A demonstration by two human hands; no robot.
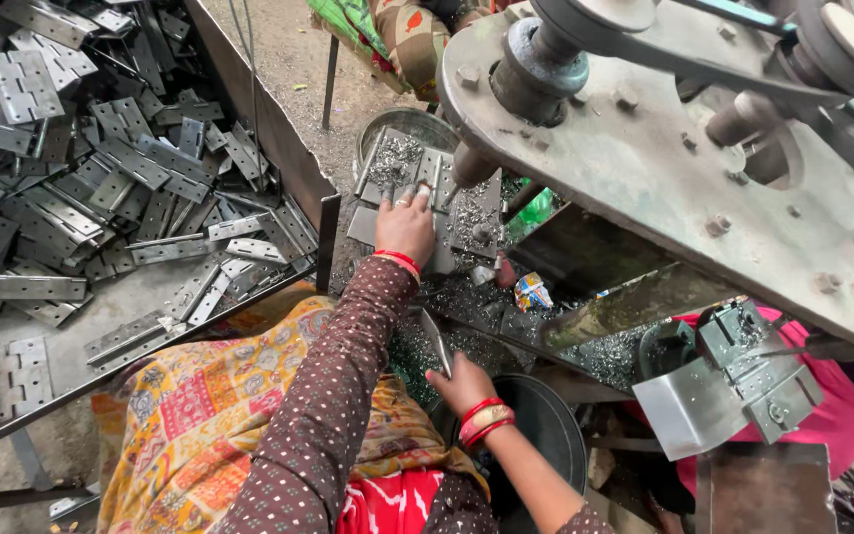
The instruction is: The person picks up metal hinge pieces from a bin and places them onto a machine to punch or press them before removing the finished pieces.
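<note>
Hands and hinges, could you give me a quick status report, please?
Left hand pressing flat on hinge under the drill spindle. Right hand gripping second hinge, held low. Metal shavings around the work; nothing blocking.

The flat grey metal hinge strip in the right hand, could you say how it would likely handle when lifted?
The flat grey metal hinge strip looks thin, so probably stiff and light. The right hand pinches one end; its bare surface, amid loose shavings, may be slippery.

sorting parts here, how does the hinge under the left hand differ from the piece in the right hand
The hinge under the left hand lies flat on the machine table beneath the drill; the strip in the right hand is lifted and tilted. The hinge looks broad, the strip narrow. Both are grey metal.
</note>
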